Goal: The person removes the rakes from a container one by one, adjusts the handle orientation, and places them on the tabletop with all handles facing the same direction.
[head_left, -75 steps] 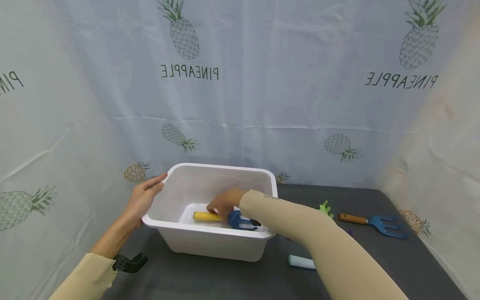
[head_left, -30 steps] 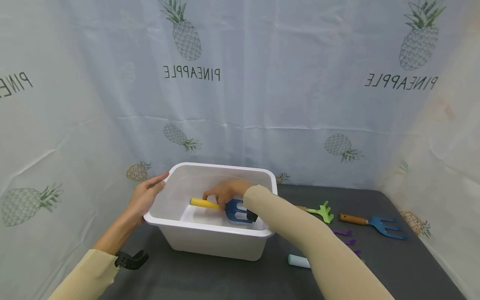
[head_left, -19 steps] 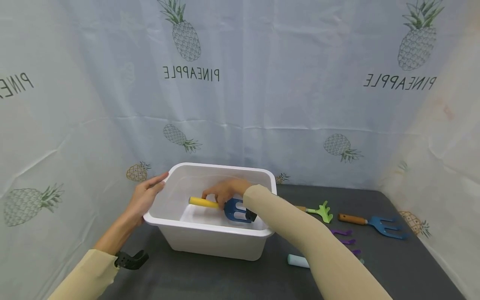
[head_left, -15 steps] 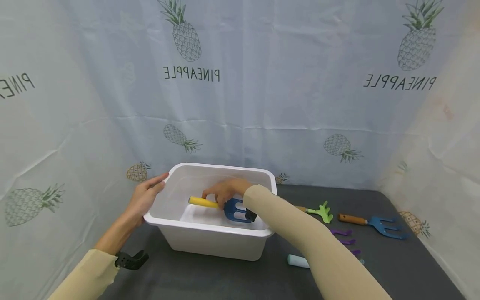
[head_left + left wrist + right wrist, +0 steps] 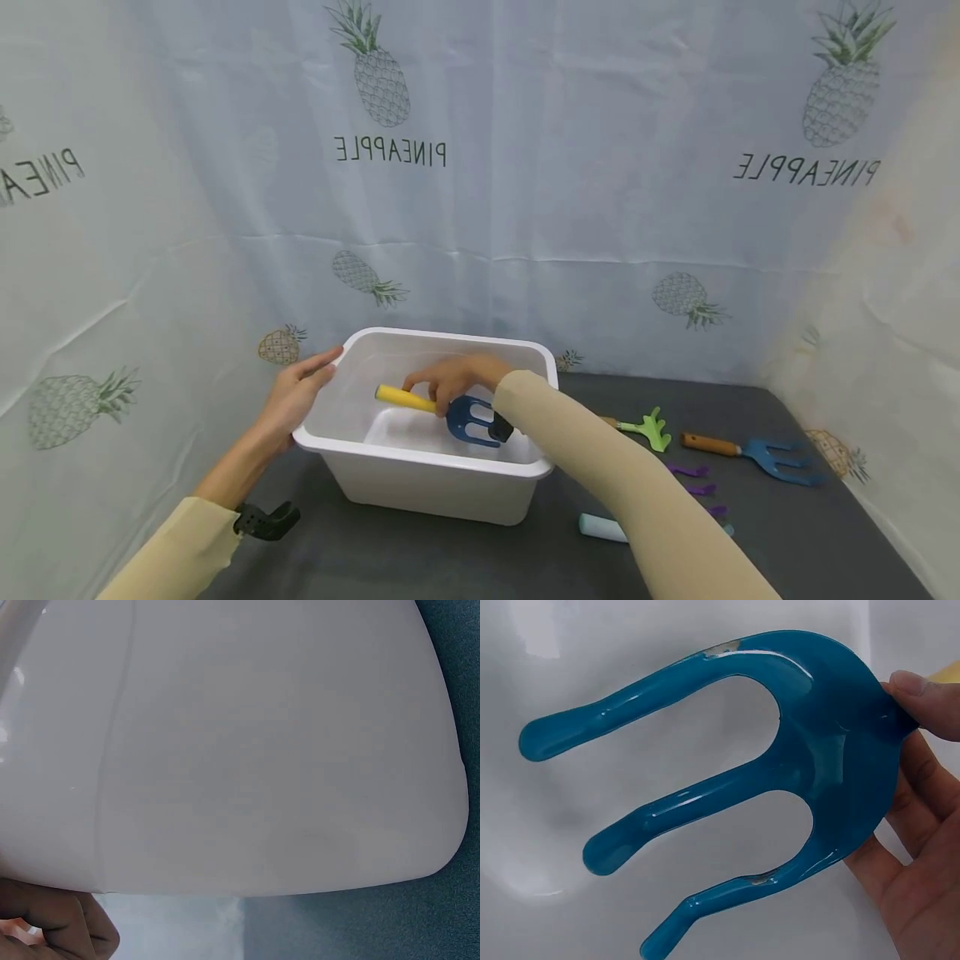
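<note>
A white plastic tub [image 5: 427,487] stands on the dark table. My left hand [image 5: 292,400] grips its left rim, thumb and fingers at the edge; in the left wrist view, curled fingers [image 5: 64,922] show beside the tub's wall. Inside the tub, my right hand [image 5: 457,379] pinches a three-tined hand fork with a blue head [image 5: 461,417] and a yellow handle [image 5: 405,397]. Seen from the right wrist, the thumb presses the neck of the fork head [image 5: 832,742], with other fingers behind it. The tines point right in the head view, partly hidden by the wrist strap.
Right of the tub lie a green hand rake [image 5: 651,429], a blue fork with a wooden handle [image 5: 772,461], purple tines [image 5: 701,490] and a pale blue handle [image 5: 602,527], partly behind my right forearm. A pineapple-print curtain [image 5: 525,183] hangs behind.
My right hand has lifted the fork slightly inside the tub, its yellow handle end rising and shifting left. My left hand stays on the rim. The head view has shifted a little.
</note>
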The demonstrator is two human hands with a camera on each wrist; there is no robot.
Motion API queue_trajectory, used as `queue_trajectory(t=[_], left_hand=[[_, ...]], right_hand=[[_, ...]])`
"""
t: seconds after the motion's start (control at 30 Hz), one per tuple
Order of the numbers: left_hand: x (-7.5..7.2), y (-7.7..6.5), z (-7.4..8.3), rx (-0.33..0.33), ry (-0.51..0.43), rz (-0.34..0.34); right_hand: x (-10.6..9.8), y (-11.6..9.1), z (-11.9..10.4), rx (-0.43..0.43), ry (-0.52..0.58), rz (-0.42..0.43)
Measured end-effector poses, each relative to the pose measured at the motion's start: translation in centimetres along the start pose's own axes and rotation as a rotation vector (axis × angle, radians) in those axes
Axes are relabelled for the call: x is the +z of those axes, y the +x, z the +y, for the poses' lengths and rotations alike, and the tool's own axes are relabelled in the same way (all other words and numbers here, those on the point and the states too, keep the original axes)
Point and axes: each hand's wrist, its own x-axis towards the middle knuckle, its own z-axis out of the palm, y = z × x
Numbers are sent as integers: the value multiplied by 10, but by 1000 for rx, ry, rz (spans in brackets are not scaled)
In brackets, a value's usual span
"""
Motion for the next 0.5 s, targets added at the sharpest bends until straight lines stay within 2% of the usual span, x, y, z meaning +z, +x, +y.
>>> queue_trajectory(t=[0.13,0.5], left_hand=[[0,1,1,2,-2,-8],[1,1,0,-7,3,-8]], right_hand=[[-2,-2,2,-1,43,8],[-5,-4,-1,-42,50,43]])
